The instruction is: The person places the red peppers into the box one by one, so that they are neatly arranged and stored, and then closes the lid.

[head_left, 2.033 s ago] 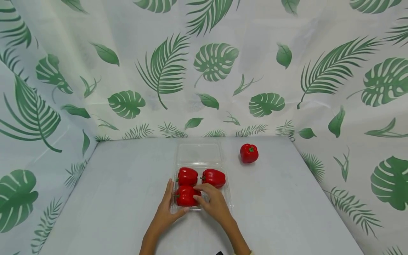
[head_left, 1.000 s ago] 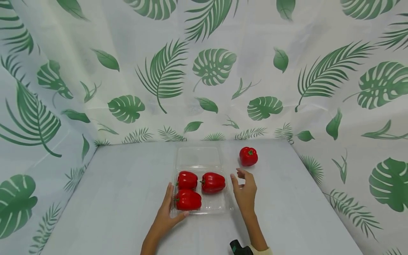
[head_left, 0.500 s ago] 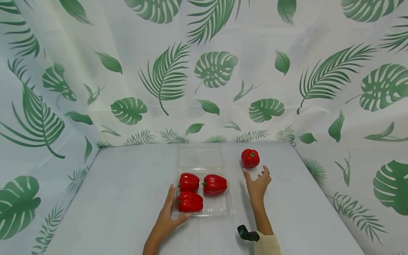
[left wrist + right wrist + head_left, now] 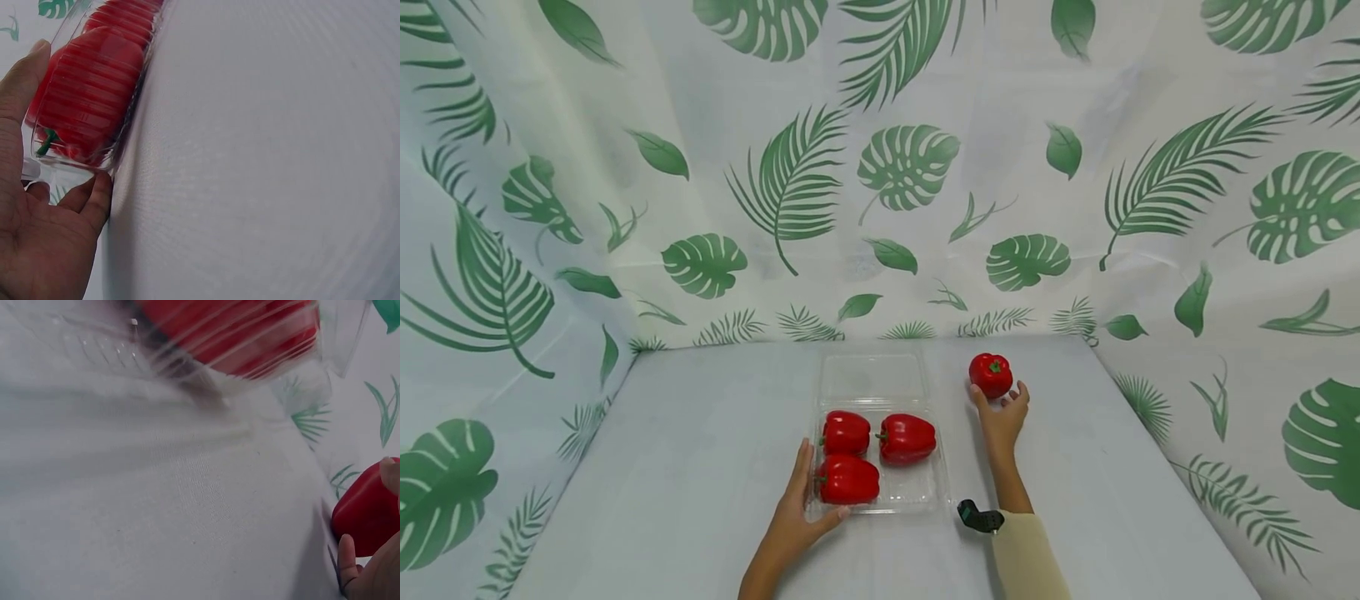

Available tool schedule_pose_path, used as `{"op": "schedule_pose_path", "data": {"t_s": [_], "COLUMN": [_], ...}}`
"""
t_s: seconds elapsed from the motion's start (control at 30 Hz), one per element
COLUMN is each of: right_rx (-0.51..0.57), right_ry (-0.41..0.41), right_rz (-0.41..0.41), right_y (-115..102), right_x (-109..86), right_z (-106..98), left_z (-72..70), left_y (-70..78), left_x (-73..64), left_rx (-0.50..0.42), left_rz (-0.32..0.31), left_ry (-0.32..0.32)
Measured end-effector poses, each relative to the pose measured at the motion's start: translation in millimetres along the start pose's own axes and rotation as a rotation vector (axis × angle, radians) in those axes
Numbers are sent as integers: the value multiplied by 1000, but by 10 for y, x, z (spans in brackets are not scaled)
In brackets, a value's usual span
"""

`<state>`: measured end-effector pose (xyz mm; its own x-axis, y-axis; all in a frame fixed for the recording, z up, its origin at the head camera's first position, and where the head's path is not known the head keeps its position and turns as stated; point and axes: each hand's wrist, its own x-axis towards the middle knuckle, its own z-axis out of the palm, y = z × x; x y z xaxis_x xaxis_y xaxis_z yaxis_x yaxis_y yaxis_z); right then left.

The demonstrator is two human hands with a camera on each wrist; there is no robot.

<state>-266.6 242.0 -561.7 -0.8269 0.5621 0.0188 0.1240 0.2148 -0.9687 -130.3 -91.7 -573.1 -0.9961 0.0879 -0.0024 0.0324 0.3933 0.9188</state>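
Note:
A clear plastic clamshell box (image 4: 910,492) lies on the table with its lid folded back. Inside are three red bell peppers: a back left one (image 4: 846,432), a front left one (image 4: 850,480) and a right one (image 4: 907,439). My left hand (image 4: 793,517) rests at the box's front left corner, fingers along the left side and thumb at the front edge. Right of the box, my right hand (image 4: 1003,421) is at a fourth red bell pepper (image 4: 990,375). The thumb meets its near left side; the fingers spread on its right. In the right wrist view this pepper (image 4: 365,515) is partly cut off.
The box's transparent lid (image 4: 872,377) lies flat toward the back. A leaf-printed white curtain (image 4: 895,250) encloses the white table (image 4: 700,433) at the back and sides. A black strapped device (image 4: 980,517) sits at my right wrist, by a pale sleeve (image 4: 1026,550).
My right hand has left the front left pepper in the box, moved right and away from me, and reached the loose pepper. My left hand has stayed at the box's corner.

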Motion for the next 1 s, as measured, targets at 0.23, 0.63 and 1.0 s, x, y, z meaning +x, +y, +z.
{"op": "schedule_pose_path", "data": {"t_s": [0.23,0.63,1.0], "right_rx": [37,88,153], "right_ry": [15,2,-133], "right_rz": [-70,-58,53], "right_y": [15,94,55], "right_x": [90,102,30], "right_z": [81,64,-130], "left_z": [10,-17,-39], "left_y": [7,4,-14], "left_x": [-2,-7,12], "left_rx": [-5,-4,-14], "left_rz": [4,3,29], "left_ry": [7,1,-5]}}
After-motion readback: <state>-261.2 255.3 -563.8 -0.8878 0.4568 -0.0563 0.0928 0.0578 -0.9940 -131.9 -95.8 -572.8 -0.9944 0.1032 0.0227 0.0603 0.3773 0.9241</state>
